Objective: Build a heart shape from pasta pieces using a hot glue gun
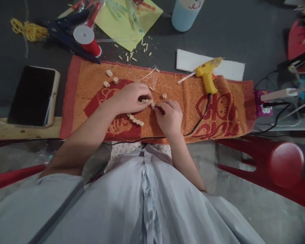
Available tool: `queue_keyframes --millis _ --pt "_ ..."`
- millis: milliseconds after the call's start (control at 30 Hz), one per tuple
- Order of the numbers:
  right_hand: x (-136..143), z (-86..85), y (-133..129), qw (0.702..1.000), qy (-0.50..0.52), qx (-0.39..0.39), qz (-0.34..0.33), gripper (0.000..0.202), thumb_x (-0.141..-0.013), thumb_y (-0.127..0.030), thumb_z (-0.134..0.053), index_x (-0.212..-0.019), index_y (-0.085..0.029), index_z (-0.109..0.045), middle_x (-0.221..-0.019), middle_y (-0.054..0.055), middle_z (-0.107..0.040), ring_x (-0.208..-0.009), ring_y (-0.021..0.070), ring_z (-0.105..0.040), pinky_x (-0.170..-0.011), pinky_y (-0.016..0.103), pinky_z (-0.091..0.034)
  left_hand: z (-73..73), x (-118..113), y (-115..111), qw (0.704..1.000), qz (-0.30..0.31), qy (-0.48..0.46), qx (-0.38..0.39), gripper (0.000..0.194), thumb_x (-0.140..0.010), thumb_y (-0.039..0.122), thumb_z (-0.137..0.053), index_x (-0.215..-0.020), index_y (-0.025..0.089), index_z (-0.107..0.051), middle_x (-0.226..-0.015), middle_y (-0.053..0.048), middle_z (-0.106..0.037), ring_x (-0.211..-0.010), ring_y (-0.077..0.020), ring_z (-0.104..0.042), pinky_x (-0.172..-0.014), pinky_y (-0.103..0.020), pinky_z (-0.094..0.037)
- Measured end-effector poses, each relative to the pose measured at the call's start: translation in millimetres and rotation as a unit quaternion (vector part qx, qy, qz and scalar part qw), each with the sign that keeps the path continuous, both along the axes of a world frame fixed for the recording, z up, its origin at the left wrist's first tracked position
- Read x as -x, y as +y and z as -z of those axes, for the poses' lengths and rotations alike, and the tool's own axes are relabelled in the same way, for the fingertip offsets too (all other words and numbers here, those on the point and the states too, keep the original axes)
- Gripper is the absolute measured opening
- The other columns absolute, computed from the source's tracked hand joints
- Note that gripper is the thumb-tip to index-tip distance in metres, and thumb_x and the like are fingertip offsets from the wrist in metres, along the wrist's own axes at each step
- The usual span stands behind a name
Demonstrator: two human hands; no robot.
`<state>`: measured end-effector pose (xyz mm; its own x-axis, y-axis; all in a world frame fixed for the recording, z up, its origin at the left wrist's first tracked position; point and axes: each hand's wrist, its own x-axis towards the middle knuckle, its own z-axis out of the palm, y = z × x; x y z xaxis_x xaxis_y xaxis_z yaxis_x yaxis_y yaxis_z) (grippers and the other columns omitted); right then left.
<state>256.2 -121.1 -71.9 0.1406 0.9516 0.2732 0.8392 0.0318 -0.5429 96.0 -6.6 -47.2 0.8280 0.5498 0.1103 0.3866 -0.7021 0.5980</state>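
My left hand [136,96] is closed around a knobbly strand of small cream-coloured pieces [145,101], part of which its fingers cover. At the strand's right end, my right hand [169,115] has thumb and forefinger pinched together; whatever lies between those fingertips is too small to make out. Below my left hand, a section of similar strand [136,120] rests on the orange towel [185,115]; whether both parts join is hidden. One loose cream cluster [164,96] lies just above my right hand, and several more clusters [109,73] sit at the upper left.
A yellow glue gun [206,74] rests on a white board [231,69], its black cord crossing the towel. To the left lies a phone [32,96]. Behind are a red thread spool [93,45], yellow paper [109,25], scattered cut bits [131,56] and a blue bottle [184,17].
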Motion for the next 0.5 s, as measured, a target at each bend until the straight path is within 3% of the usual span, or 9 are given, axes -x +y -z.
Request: queue_keyframes --millis 267,500 --pt "-3 1.0 -3 1.000 0.009 -0.001 -0.005 0.010 -0.090 -0.025 -0.063 -0.087 -0.023 -0.072 -0.089 0.007 -0.070 -0.086 0.0239 -0.060 -0.082 0.039 -0.049 -8.5 3 -3 1.000 0.017 0.007 -0.018 0.027 -0.087 0.033 -0.052 -0.099 0.018 -0.071 -0.102 -0.007 -0.069 -0.101 -0.0218 -0.062 -0.095 -0.038 -0.047" --pt "-6 -3.4 -2 0.999 0.042 0.025 -0.015 0.009 -0.086 -0.026 -0.068 -0.093 -0.022 -0.070 -0.086 0.006 -0.070 -0.085 0.0230 -0.060 -0.082 0.037 -0.048 -34.0 24 -15 0.995 -0.074 -0.005 -0.064 0.031 -0.091 0.022 -0.045 -0.111 0.021 -0.069 -0.110 -0.006 -0.068 -0.108 -0.0223 -0.060 -0.098 -0.040 -0.046"
